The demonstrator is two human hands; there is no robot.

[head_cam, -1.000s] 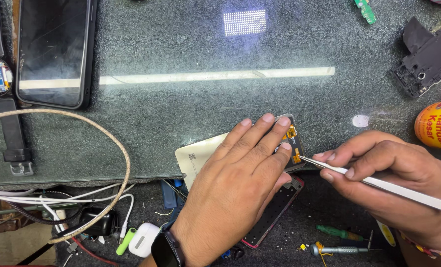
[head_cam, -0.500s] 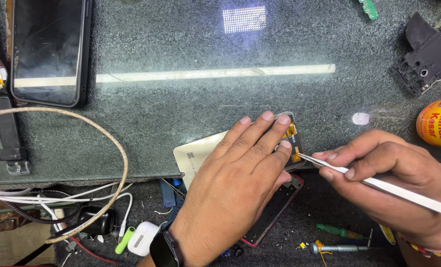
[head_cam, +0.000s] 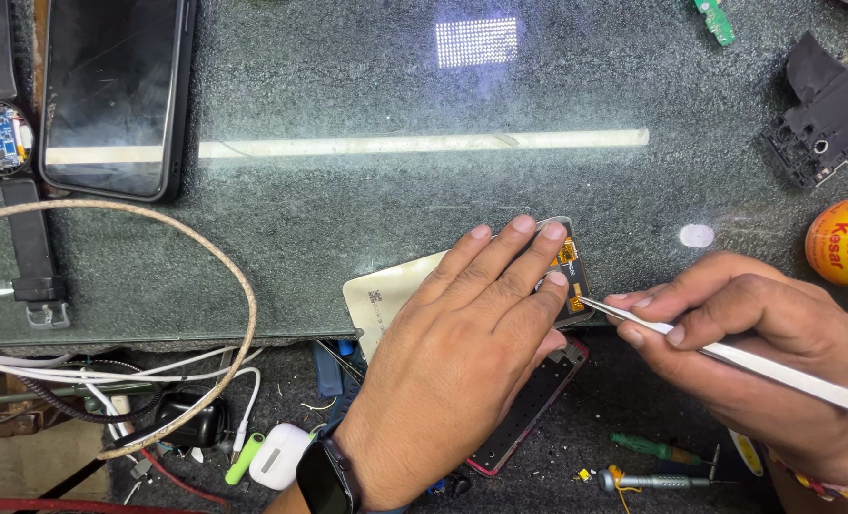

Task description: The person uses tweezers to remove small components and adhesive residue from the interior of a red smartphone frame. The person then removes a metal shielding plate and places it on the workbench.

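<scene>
Pinning flat: left hand (head_cam: 462,362) lay palm-down on the opened pale-backed phone (head_cam: 386,295) at the near edge of the dark glass-topped counter (head_cam: 395,209), fingers spread, likely to stop the unit sliding under tool pressure. No closed grip there, just an open hand bearing down. Right hand (head_cam: 757,352) pinched slim white-handled metal tweezers (head_cam: 729,354) in a narrow grip, held low and nearly flat, tip touching the orange flex connectors (head_cam: 569,278) at the phone's exposed right end, just beside the left fingertips (head_cam: 555,231). Black-cased phone (head_cam: 110,95) lay well apart, far left.
</scene>
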